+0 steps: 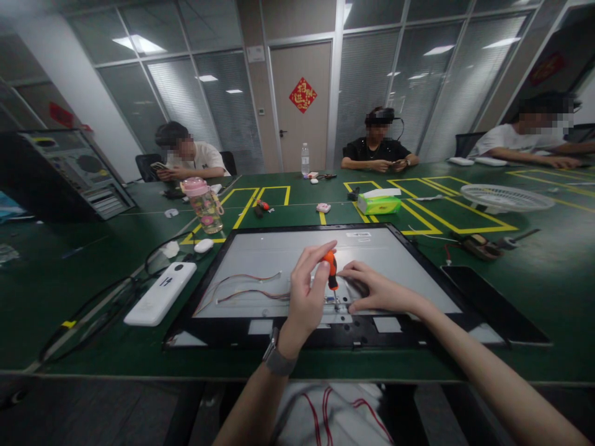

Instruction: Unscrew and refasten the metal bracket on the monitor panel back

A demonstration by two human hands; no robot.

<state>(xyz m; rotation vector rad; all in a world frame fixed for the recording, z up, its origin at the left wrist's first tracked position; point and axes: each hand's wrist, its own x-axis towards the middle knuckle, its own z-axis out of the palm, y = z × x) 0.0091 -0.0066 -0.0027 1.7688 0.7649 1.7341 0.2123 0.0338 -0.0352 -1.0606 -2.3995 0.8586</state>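
Observation:
A flat monitor panel (279, 254) with a black frame lies face down on the green table in front of me. My left hand (304, 297) is closed around a small orange-handled screwdriver (331, 267), held upright with its tip on the panel's lower middle. My right hand (376, 288) rests on the panel right beside the screwdriver, its fingers pressed down near the tip. Thin red and white wires (242, 288) run across the panel to the left of my hands.
A white power bank (160, 292) and black cables (93, 310) lie at the left. A pink-lidded bottle (204, 204), a green tissue box (379, 203), a fan grille (506, 198) and a black slab (493, 303) stand around. Three other people sit at the far side.

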